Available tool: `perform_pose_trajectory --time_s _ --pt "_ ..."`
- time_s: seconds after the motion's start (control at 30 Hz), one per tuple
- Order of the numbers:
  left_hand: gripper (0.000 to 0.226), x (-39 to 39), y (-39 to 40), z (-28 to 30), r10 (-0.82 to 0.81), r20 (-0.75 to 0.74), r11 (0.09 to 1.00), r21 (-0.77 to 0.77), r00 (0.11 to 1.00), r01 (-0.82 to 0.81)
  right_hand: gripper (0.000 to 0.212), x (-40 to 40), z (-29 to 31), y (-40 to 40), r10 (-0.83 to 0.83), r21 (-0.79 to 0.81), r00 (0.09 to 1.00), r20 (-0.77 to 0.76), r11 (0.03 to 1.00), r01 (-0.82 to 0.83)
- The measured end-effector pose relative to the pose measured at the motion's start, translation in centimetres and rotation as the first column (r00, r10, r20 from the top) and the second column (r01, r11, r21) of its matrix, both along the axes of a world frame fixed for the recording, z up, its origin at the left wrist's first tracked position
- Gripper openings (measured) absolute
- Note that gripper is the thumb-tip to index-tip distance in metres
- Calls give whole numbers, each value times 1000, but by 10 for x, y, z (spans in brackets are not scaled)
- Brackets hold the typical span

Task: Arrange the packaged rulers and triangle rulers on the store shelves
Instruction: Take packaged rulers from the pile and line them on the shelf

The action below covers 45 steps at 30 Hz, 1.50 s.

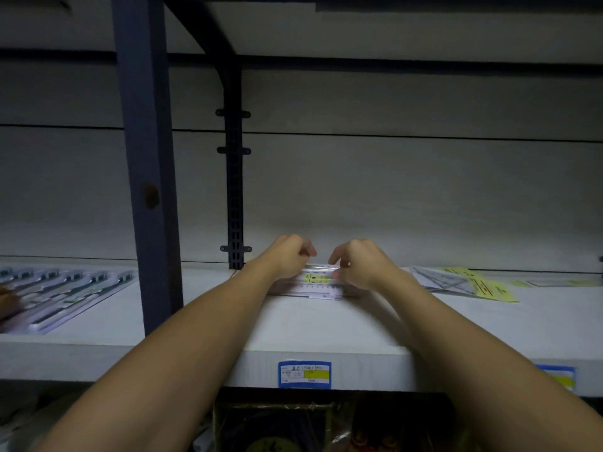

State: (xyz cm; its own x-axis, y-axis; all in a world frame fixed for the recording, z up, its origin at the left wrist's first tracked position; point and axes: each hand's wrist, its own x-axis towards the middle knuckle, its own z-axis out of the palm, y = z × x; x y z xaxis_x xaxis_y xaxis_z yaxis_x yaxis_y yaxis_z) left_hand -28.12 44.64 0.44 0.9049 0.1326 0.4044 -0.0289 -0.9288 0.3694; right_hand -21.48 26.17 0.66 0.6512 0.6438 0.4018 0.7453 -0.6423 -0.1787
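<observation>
Rulers pack [315,283] pinched betw both hands' fingers [308,251] on shelf [326,324].

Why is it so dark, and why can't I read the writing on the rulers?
In the head view the light is dim, with corners darkest and deep shadow under the shelf. The packaged rulers look soft and blurry, so their print cannot be read, and the left hand and right hand cover part of them. The wide lens bends the shelf edges slightly.

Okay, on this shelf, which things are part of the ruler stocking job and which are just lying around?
Job:
- packaged rulers, gripped by left hand and right hand
- triangle ruler packs
- shelf

Lying about:
- trays of packaged items
- price label
- goods below
</observation>
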Motion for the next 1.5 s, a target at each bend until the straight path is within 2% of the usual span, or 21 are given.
perform_pose_trajectory --time_s 0.1,0.37,0.53,0.9,1.17,1.27,1.4,1.5 --pt "25 14 -11 2 -37 -9 998 41 999 37 22 8 2 -26 -8 -14 1000 -4 1000 8" --pt "21 51 -71 8 -100 -42 991 87 994 103 17 45 1 -96 -59 -28 998 -13 998 59" --pt "22 82 -129 12 -96 -46 988 121 994 101 16 76 4 -142 8 -20 1000 -3 1000 -8" --pt "19 153 -239 19 -84 -34 996 28 996 85 15 155 22 -244 58 -51 996 -65 997 -62" --pt "19 164 -244 3 -84 -12 996 35 996 85 16 173 6 -245 73 -24 995 -63 997 -75" --pt "18 165 -239 -2 -82 -10 996 28 997 82 16 172 3 -241 72 -67 994 -84 995 -78" --pt "19 168 -234 -11 -86 -29 996 6 996 86 14 173 0 -236 50 -13 994 -102 999 -52" --pt "18 169 -231 -14 -97 -39 995 26 995 98 15 172 -6 -234 51 -36 989 -139 998 -57"
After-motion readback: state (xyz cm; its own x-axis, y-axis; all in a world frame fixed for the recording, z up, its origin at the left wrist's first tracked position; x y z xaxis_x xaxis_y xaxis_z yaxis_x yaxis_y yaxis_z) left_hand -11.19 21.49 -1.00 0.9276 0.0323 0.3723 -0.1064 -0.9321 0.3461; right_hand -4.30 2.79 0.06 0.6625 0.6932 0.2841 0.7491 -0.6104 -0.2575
